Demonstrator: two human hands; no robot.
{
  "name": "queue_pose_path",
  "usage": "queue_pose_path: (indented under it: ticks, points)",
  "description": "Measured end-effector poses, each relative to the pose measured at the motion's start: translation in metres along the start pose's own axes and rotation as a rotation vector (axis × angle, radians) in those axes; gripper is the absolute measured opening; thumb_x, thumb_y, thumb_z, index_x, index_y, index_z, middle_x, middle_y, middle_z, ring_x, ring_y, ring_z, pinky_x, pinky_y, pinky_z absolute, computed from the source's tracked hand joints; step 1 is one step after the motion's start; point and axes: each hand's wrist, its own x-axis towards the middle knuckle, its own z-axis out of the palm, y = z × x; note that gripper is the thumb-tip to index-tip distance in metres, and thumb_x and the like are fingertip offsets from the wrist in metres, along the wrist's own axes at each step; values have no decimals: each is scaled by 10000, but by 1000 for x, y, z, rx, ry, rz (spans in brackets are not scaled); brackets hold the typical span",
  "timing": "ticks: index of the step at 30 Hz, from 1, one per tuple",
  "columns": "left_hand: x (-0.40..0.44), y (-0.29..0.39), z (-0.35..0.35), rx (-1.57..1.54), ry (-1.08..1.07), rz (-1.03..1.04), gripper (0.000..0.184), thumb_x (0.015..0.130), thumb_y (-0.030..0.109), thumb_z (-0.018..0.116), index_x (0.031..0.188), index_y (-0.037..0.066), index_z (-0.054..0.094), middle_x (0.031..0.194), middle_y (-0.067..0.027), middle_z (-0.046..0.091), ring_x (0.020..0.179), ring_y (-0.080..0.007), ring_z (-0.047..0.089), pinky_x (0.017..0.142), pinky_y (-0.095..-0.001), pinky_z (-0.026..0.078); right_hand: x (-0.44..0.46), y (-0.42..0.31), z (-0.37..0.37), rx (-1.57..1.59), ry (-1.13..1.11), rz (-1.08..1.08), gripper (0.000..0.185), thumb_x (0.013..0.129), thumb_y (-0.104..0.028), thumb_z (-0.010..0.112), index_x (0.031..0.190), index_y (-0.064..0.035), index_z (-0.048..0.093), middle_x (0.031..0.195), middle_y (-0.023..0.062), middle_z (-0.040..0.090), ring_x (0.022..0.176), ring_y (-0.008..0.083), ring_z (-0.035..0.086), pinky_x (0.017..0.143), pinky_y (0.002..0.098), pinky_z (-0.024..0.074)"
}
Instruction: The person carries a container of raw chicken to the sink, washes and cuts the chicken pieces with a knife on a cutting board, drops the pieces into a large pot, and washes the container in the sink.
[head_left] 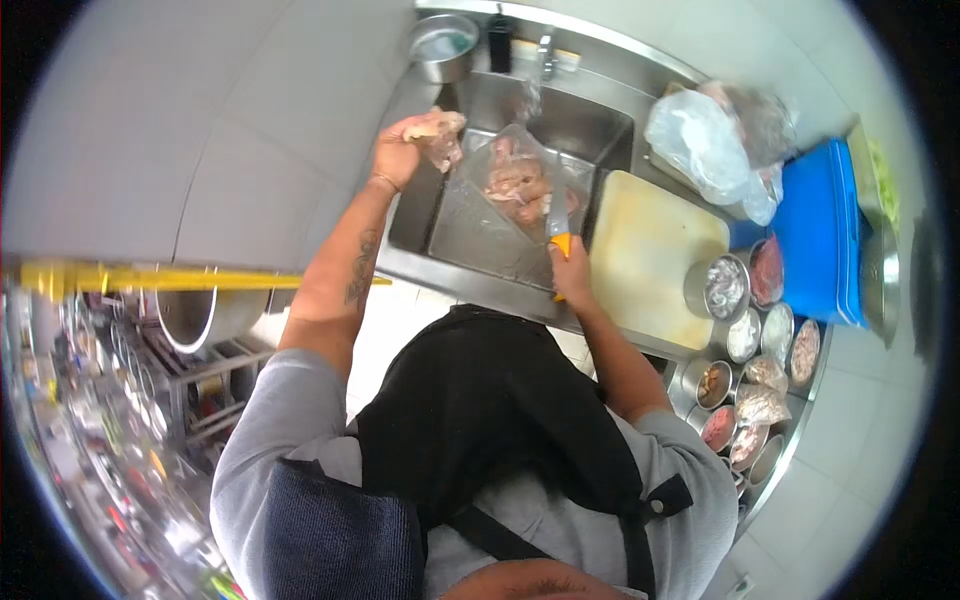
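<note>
Pale raw meat, seemingly a chicken piece (pixel 438 140), is gripped in my left hand (pixel 398 155) over the left side of the sink (pixel 465 235). My right hand (pixel 571 272) is wrapped around the yellow handle of a knife (pixel 559 212) at the sink's front right. Its broad blade points away from me, over the right side of a clear plastic bag or container (pixel 508 140). Inside that lie several more raw meat pieces (pixel 515 180). Whether the blade touches them I cannot tell.
Behind the sink are a faucet (pixel 545 58), a dark bottle (pixel 499 42) and a metal pot (pixel 443 45). At right lie a worn cutting board (pixel 655 250), plastic bags (pixel 700 145), a blue bin (pixel 815 230) and several food bowls, including a metal one (pixel 697 292).
</note>
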Motion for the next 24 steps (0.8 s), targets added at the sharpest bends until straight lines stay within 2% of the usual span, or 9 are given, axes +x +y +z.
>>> queue_pose_path:
  ticks: [1, 2, 5, 6, 7, 11, 15, 20, 24]
  points:
    - [-15, -2, -25, 66, -92, 157, 279, 979, -82, 689, 1177, 82, 797, 1245, -48, 783, 1088, -143, 720, 979, -322, 606, -2, 11, 8, -11, 34, -60, 245, 1056, -276, 672, 1079, -74, 535, 683, 54, 569, 470, 189, 574, 418, 364, 463]
    - [-40, 8, -42, -135, -176, 138, 295, 956, -119, 685, 1132, 88, 801, 1222, -41, 790, 1082, -138, 723, 984, -318, 609, -7, 13, 9, 5, 36, -66, 239, 1055, -273, 673, 1082, -79, 537, 682, 50, 564, 466, 182, 566, 408, 359, 457]
    - [-152, 69, -93, 550, 148, 403, 343, 904, -32, 755, 1191, 154, 785, 1265, -95, 790, 1144, -258, 769, 1011, -384, 611, -7, 48, 32, 27, 42, -47, 234, 1054, -271, 678, 1109, -92, 539, 678, 35, 548, 456, 163, 541, 392, 349, 447]
    - [-187, 87, -115, 590, 191, 500, 360, 894, -11, 771, 1220, 141, 780, 1272, -109, 782, 1179, -288, 757, 1013, -389, 608, -13, 39, 34, -159, 319, -652, 224, 1050, -261, 680, 1100, -100, 534, 688, 24, 539, 450, 153, 530, 381, 339, 436]
    - [-224, 106, -137, 665, 233, 547, 348, 907, -5, 762, 1242, 87, 772, 1265, -137, 784, 1176, -294, 760, 1004, -397, 613, -46, -14, 17, 114, -37, 31, 212, 1046, -246, 682, 1090, -99, 536, 705, 23, 538, 451, 144, 522, 379, 323, 425]
    - [-339, 139, -220, -38, 674, 616, 280, 1057, 126, 659, 1282, -23, 731, 1280, -164, 765, 1165, -284, 744, 1033, -434, 589, -59, -21, 19, 52, -106, -18, 207, 1057, -208, 674, 1076, -82, 510, 741, 22, 544, 455, 132, 497, 392, 326, 430]
    - [-367, 197, -335, 795, 1307, 471, 257, 1068, 160, 668, 1245, -16, 732, 1139, -114, 770, 1002, -200, 717, 894, -352, 563, -81, -37, 11, 152, -90, 107, 196, 1063, -213, 661, 1074, -90, 509, 731, 11, 550, 446, 96, 475, 373, 288, 405]
    - [-343, 137, -505, 1426, 1294, 210, 516, 940, 326, 855, 1287, -15, 686, 1156, -164, 725, 1039, -255, 691, 912, -397, 553, -71, 4, 12, 3, -15, 25, 253, 1044, -262, 687, 1168, -80, 560, 836, 63, 612, 671, 199, 611, 611, 368, 513]
    - [-286, 182, -320, 1160, 1076, 597, 453, 1006, 67, 751, 1418, -39, 595, 1377, -195, 669, 1224, -270, 689, 1081, -402, 569, -75, -11, -16, -85, 173, -66, 299, 1026, -290, 711, 1171, -55, 596, 908, 132, 672, 842, 285, 672, 788, 449, 539]
